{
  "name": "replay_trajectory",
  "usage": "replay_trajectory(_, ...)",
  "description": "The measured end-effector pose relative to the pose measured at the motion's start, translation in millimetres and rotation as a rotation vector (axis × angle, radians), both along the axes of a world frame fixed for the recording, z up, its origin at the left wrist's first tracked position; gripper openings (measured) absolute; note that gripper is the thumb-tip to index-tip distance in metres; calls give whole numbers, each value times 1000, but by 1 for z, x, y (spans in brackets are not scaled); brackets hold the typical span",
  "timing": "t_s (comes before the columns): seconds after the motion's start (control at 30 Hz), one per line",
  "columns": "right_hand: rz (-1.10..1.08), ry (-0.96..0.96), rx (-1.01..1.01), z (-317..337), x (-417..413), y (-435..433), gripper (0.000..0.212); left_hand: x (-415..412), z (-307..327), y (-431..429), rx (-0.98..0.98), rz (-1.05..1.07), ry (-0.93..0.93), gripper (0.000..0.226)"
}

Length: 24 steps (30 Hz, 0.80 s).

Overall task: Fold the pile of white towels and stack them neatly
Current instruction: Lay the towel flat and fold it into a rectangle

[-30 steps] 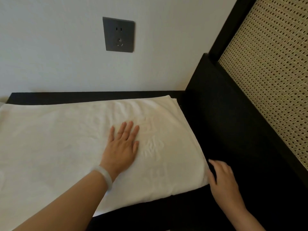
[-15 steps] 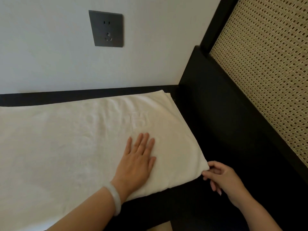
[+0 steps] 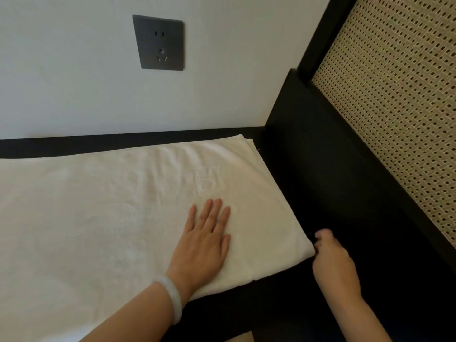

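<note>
Since a second ago the left hand (image 3: 204, 238) has slid toward the front edge of the towel (image 3: 98, 206) and presses flat on it. The right hand (image 3: 332, 260) has reached the near right corner, fingers curled, but blur hides any grip. The towel lies in layers on the dark bench (image 3: 308, 193), so further folds and the stacking seem left.
</note>
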State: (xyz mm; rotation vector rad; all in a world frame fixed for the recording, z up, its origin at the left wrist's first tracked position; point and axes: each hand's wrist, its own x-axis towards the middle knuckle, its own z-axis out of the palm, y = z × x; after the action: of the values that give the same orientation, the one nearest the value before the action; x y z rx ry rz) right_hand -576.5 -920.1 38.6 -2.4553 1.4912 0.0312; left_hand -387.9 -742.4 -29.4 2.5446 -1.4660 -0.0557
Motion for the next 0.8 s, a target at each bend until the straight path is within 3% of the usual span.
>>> replay_trajectory(0.03, 83, -67, -82, 1, 10, 5, 39, 0, 0, -1, 2, 3, 0, 60)
replay_trajectory(0.1, 353, -220, -14, -2, 35, 16, 49, -1, -1, -2, 0, 11, -9, 61)
replay_trajectory(0.17, 640, -117, 66, -24, 47, 12, 60, 0, 1, -1, -2, 14, -5, 61)
replay_trajectory(0.2, 663, -42, 66, -35, 45, 3, 63, 1, 1, -1, 8, 12, 2, 61)
replay_trajectory(0.3, 374, 58, 27, -42, 30, -23, 81, -1, 1, 0, 16, 10, 21, 60)
replay_trajectory(0.37, 342, 64, -47, -35, 41, -21, 95, 4, 3, -5, 2, -19, 14, 58)
replay_trajectory(0.47, 596, -117, -36, -30, 97, 6, 82, 44, 12, -17, -2, 32, -32, 60)
replay_trajectory(0.57, 845, -95, -2, -44, 142, 12, 75, 101, 20, -22, 78, 189, 30, 80)
replay_trajectory(0.63, 731, -20, -23, -50, 151, -14, 71, 120, 12, -19, 108, 215, 51, 80)
replay_trajectory(0.73, 293, 79, -51, -40, 159, -51, 67, 122, 1, -18, 53, 222, 20, 71)
replay_trajectory(0.8, 375, -8, -127, -33, 185, -40, 65, 121, -3, -19, 26, 225, -13, 67)
